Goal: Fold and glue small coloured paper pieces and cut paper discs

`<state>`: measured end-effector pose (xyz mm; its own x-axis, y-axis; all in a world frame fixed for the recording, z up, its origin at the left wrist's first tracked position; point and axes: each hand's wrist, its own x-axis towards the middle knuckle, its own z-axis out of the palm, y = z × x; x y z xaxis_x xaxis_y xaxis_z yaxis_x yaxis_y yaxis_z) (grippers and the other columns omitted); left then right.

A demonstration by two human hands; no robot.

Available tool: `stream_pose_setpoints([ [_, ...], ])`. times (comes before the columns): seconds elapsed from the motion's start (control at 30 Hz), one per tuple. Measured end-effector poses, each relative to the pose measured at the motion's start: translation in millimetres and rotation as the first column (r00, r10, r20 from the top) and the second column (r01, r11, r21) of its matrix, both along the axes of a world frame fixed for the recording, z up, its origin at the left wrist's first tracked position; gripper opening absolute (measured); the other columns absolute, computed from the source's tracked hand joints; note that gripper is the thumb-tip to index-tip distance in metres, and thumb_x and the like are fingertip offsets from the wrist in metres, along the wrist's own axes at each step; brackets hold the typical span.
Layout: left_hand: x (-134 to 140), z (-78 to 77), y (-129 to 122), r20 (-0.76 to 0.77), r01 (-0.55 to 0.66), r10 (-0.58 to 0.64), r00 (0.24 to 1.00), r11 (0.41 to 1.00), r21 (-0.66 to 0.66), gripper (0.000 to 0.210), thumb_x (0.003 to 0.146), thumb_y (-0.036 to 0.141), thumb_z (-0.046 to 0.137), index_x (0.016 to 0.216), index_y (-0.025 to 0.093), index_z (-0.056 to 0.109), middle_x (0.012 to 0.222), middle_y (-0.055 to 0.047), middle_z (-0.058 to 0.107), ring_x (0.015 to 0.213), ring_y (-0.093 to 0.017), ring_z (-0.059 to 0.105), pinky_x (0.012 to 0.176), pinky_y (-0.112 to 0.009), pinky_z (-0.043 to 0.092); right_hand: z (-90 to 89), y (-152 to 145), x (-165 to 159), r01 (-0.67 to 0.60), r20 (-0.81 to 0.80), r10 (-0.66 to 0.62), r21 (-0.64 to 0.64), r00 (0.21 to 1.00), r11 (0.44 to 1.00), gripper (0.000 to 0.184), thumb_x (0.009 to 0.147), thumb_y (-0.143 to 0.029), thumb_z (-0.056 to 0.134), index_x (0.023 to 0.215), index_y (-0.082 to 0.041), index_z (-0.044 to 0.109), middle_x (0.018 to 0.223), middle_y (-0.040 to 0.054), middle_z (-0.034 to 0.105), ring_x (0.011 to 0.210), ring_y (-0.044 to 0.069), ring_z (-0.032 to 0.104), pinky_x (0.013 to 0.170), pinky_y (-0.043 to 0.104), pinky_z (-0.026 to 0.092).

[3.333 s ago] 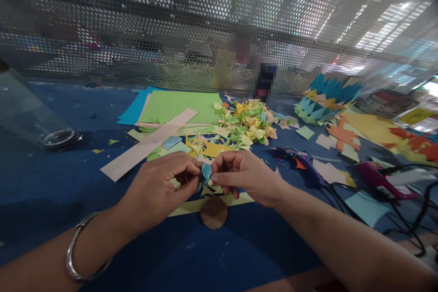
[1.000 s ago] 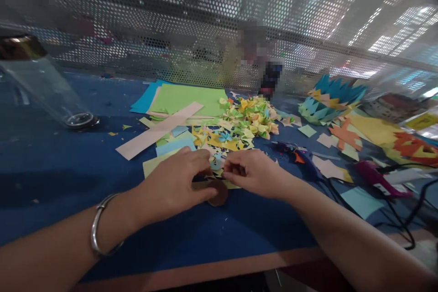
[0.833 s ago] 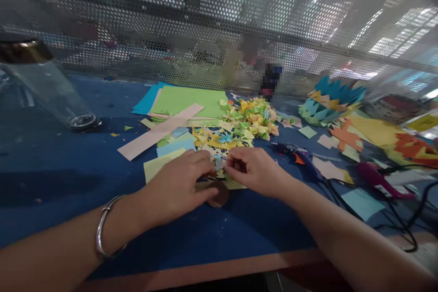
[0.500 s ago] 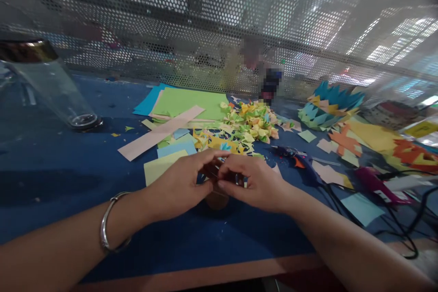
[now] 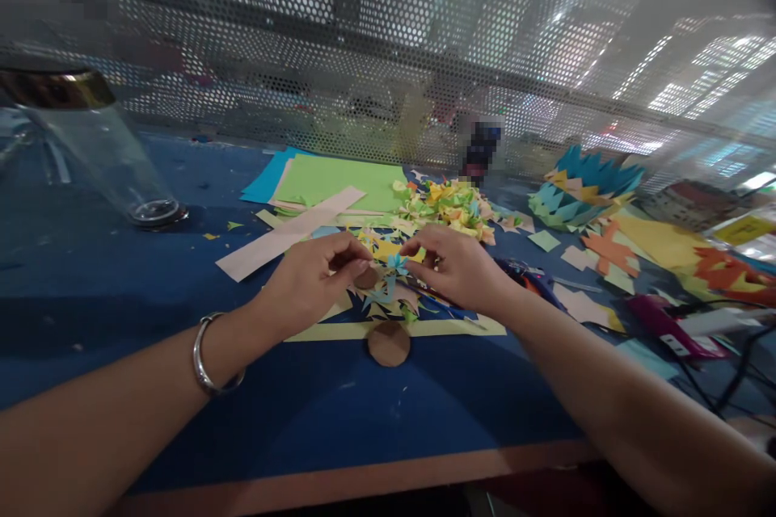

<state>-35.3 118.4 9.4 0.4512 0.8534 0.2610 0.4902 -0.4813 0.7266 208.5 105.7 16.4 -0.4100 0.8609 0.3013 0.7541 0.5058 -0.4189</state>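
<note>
Left hand (image 5: 306,287): fingers curled, thumb tip up against forefinger, only a sliver of gap. Sm. brown disc (image 5: 367,279) right at/under the tips; we can't tell if it's pinched or just lying there. Right hand (image 5: 464,262): fingers bent, thumb & forefinger part open, tips at edge of blue paper flower (image 5: 397,262); touching, by the look of it, but we can't tell if gripped. Flower sits btwn the two hands, over the paper scraps

Below it, nearer us, light-blue cut pc (image 5: 381,291) among scraps. Lg. brown disc (image 5: 389,343) lies flat on blue surface (image 5: 339,420), overlapping front edge of pale yellow strip (image 5: 454,329). Silver bangle (image 5: 209,359) on left wrist

Behind hands: pink strip (image 5: 291,234) slanting w/ far end on green sheets (image 5: 343,182); blue sheets (image 5: 263,182) poking out at their left. Heap of folded flowers (image 5: 449,206), mostly yellow/green, beyond right hand. Dark blue glue gun (image 5: 530,275) partly hidden by right wrist/forearm

Far left: clear jar w/ gold-brown lid (image 5: 100,145). Right side: spiky blue-yellow paper bowl (image 5: 585,182), orange cut pc (image 5: 609,250), purple box w/ cables (image 5: 672,327). Perforated metal panel (image 5: 272,40) along back
</note>
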Motion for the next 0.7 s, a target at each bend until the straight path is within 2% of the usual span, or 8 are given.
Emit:
stream_pose_setpoints([
  [0.07,-0.5,-1.6,3.0,0.110,0.046,-0.037,0.993,0.996,-0.080,0.016,0.093,0.035,0.060,0.093,0.021,0.068,0.086,-0.003,0.076,0.080,-0.018,0.070,0.074,-0.031,0.055,-1.2,5.6,-6.4,-0.045,0.142,0.044,0.003,0.989,0.999,0.018,0.091,-0.024,0.062,0.107,-0.018,0.069,0.106,0.0078,0.066,0.073,0.014,0.060,0.072,0.029,0.046],
  [0.17,-2.1,-1.6,6.1,0.249,0.104,-0.067,0.966,0.985,-0.139,0.017,0.093,0.036,0.063,0.095,0.021,0.068,0.091,-0.004,0.077,0.086,-0.019,0.073,0.080,-0.033,0.058,-4.1,17.9,-12.3,-0.024,0.316,0.027,-0.011,0.949,1.000,0.021,0.091,-0.020,0.061,0.110,-0.018,0.070,0.109,0.0095,0.066,0.083,0.019,0.062,0.071,0.030,0.044],
  [0.33,-9.6,4.7,10.5,0.302,-0.074,0.094,0.949,0.994,-0.077,0.015,0.094,0.033,0.062,0.101,0.021,0.070,0.090,-0.004,0.077,0.086,-0.018,0.073,0.083,-0.033,0.060,-3.8,41.4,-6.0,-0.028,0.338,0.040,-0.042,0.940,0.999,0.014,0.088,-0.016,0.061,0.097,-0.018,0.071,0.099,0.0088,0.070,0.088,0.021,0.063,0.075,0.031,0.044],
  [0.5,-22.2,7.8,22.8,0.312,-0.203,0.198,0.929,0.979,-0.018,0.025,0.097,0.035,0.057,0.114,0.020,0.067,0.095,-0.007,0.077,0.082,-0.017,0.072,0.075,-0.031,0.059,3.2,49.9,5.7,-0.091,0.356,0.118,-0.090,0.927,0.992,0.017,0.085,-0.018,0.064,0.100,-0.019,0.072,0.102,0.0084,0.074,0.086,0.020,0.064,0.077,0.030,0.046],
  [0.6,-32.2,7.2,32.6,0.179,-0.211,0.208,0.962,0.977,-0.001,0.030,0.094,0.036,0.059,0.119,0.019,0.064,0.103,-0.009,0.076,0.085,-0.020,0.071,0.071,-0.032,0.057,8.7,53.4,10.8,-0.093,0.357,0.124,-0.103,0.926,0.990,0.021,0.083,-0.014,0.062,0.100,-0.018,0.072,0.096,0.0071,0.074,0.080,0.018,0.065,0.073,0.029,0.047],
  [0.7,-41.6,5.6,40.7,-0.127,-0.164,0.174,0.976,0.983,0.089,0.026,0.091,0.038,0.059,0.109,0.022,0.069,0.101,-0.009,0.075,0.087,-0.022,0.070,0.072,-0.033,0.053,18.9,65.5,22.4,-0.044,0.356,0.051,-0.029,0.933,0.999,0.022,0.083,-0.014,0.059,0.099,-0.018,0.073,0.087,0.0062,0.073,0.078,0.019,0.065,0.073,0.030,0.047],
])
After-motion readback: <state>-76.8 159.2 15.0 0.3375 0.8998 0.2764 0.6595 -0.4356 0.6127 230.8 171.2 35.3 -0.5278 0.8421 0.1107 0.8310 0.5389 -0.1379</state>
